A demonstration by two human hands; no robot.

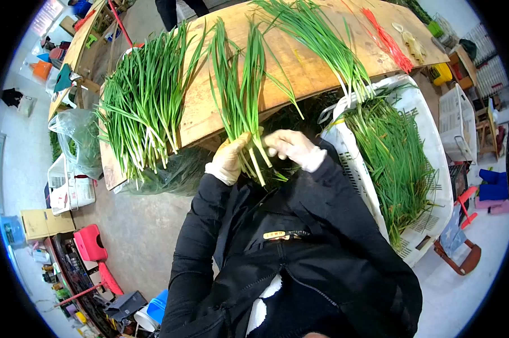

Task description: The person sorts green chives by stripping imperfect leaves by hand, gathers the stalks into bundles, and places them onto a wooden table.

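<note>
My left hand (228, 159), with a white cuff at the wrist, is closed around the pale lower stems of a small bunch of garlic chives (251, 84). The leaves stretch away from me over the wooden table (201, 115), and the stem ends hang past its near edge. Just right of those stems is my right hand (295, 147), its fingers curled in toward the thumb; whatever they pinch is too small to make out. A large pile of chives (147, 98) covers the table's left end. Another loose bunch (325, 48) lies at the right, stems toward me.
A white plastic crate (440, 217) full of loose greens stands close on my right. Red ties (385, 40) and a pair of pale gloves (413, 46) lie at the table's right end. Clear plastic bags (81, 141) hang at the left. A person's legs (178, 11) show beyond the table.
</note>
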